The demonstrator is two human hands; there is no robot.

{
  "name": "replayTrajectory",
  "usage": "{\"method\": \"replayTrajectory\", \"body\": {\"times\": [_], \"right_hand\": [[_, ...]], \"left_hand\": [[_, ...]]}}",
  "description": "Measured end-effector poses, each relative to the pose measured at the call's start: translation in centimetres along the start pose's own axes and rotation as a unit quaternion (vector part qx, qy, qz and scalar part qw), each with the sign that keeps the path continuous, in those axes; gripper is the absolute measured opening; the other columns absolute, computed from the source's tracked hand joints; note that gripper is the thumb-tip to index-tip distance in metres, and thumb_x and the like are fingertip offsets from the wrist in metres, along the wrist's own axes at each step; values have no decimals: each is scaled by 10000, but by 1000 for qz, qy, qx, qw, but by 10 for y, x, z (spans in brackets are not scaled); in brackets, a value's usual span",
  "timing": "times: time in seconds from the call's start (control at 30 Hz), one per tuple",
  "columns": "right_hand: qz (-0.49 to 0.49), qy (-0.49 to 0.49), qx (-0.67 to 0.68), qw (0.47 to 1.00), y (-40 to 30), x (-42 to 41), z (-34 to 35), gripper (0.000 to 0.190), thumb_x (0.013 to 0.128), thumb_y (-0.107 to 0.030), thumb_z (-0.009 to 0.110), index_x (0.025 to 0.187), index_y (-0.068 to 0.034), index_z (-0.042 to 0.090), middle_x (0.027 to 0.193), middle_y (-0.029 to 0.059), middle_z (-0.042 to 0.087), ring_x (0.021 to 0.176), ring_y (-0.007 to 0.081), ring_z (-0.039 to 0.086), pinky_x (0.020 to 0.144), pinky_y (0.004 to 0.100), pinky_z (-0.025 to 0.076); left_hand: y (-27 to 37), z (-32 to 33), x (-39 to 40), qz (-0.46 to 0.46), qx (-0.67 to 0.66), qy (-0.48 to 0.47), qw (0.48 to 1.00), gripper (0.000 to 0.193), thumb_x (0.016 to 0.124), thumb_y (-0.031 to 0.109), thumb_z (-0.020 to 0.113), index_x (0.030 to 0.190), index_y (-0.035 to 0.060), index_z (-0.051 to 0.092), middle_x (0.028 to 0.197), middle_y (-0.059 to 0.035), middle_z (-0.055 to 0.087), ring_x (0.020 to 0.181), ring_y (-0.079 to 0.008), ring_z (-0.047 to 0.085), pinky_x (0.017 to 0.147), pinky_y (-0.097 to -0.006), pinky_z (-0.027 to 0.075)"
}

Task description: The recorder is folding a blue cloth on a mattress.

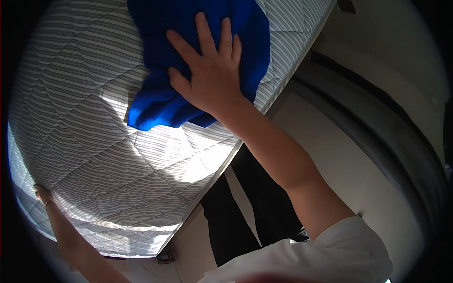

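Observation:
My right hand (212, 70) lies palm down on a blue cloth (159, 109), fingers spread. The cloth is spread over a quilted mattress (92, 141) with grey and white stripes, and its near edge is wavy and slightly rumpled. Far to the left, my left hand (42, 194) rests against the mattress surface close to its edge. A thin band circles that wrist. The left fingers are small and partly hidden, so their pose is unclear.
Bright sunlight patches fall on the mattress. Its side edge (226, 162) runs diagonally beside my dark-trousered legs (230, 219). To the right, a long dark grey object (368, 116) curves along the pale floor (336, 148). A small dark object (165, 257) sits below the mattress corner.

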State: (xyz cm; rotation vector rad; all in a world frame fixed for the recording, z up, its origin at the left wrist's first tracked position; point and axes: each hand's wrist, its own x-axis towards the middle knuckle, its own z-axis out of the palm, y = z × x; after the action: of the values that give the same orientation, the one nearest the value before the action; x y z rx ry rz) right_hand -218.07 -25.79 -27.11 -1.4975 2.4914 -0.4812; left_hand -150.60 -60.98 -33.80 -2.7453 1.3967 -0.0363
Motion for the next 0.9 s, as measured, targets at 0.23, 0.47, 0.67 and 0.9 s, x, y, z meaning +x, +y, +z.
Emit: {"method": "replayTrajectory", "body": {"times": [0.23,0.47,0.67,0.9], "right_hand": [[97,-80,-85,988,65,-94,-53,612,814,-450,658,1393,-301,523,1567,151,278,1398,568,166,1039,757,189],[82,34,-118,989,172,16,-77,665,851,-544,585,1444,-260,478,1579,160,261,1418,535,162,1088,713,163],[153,181,-89,967,197,48,-69,628,879,-514,557,1446,-255,478,1575,167,268,1413,538,175,1095,700,171],[51,-54,-120,990,136,-35,-80,538,877,-399,596,1397,-276,532,1559,115,322,1380,507,261,1081,682,230]], "left_hand": [[38,-17,-207,28,18,-35,999,756,950,657,250,1496,138,315,1431,-224,431,1335,-414,405,1089,-516,346],[195,-59,-459,447,-42,-67,891,694,996,578,231,1563,180,191,1579,-296,104,1452,-508,116,1109,-671,156],[375,-84,-593,526,-180,-51,830,658,976,546,362,1538,215,271,1585,-275,100,1458,-506,59,1105,-703,67],[398,-62,-599,441,-141,-7,886,687,964,592,296,1522,192,305,1564,-267,190,1454,-457,139,1102,-684,129]]}}
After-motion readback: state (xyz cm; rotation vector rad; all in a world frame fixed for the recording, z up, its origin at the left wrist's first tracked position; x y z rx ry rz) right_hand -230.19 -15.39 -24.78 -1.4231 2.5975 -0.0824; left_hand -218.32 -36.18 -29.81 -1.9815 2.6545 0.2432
